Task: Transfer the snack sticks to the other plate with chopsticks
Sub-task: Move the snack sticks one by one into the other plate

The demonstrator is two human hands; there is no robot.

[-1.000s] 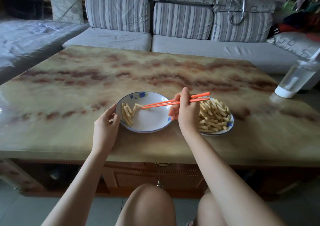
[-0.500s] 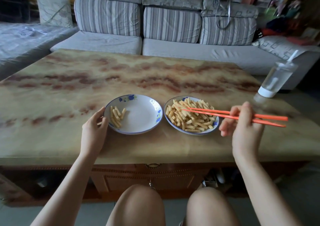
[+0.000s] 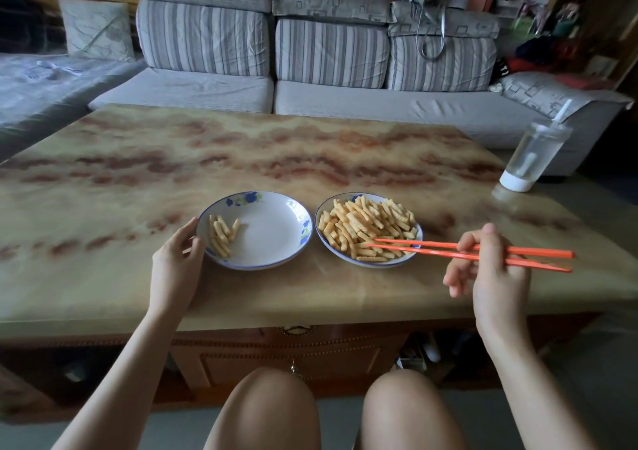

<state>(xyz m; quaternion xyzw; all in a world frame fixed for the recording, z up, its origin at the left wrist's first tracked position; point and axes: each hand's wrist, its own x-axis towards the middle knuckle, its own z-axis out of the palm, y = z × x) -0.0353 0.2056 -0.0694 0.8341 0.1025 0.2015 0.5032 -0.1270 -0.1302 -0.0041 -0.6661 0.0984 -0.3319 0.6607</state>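
Two white plates with blue flowers sit side by side on the marble table. The right plate (image 3: 416,230) is heaped with yellow snack sticks (image 3: 366,223). On the left plate (image 3: 276,232) lie several sticks (image 3: 222,233) near its left rim. My right hand (image 3: 490,270) grips orange chopsticks (image 3: 448,251), whose tips rest among the sticks at the front of the right plate. My left hand (image 3: 177,265) holds the left plate's left rim, with the thumb against the edge.
A clear drink bottle with a straw (image 3: 533,154) stands at the table's (image 3: 138,173) right edge. A striped grey sofa (image 3: 310,69) runs behind the table. My knees are below the front edge.
The chopsticks left the left plate, where a stick now lies, and swung right over the full plate. Their tips have since dropped to its front sticks. My left hand stayed on the rim.
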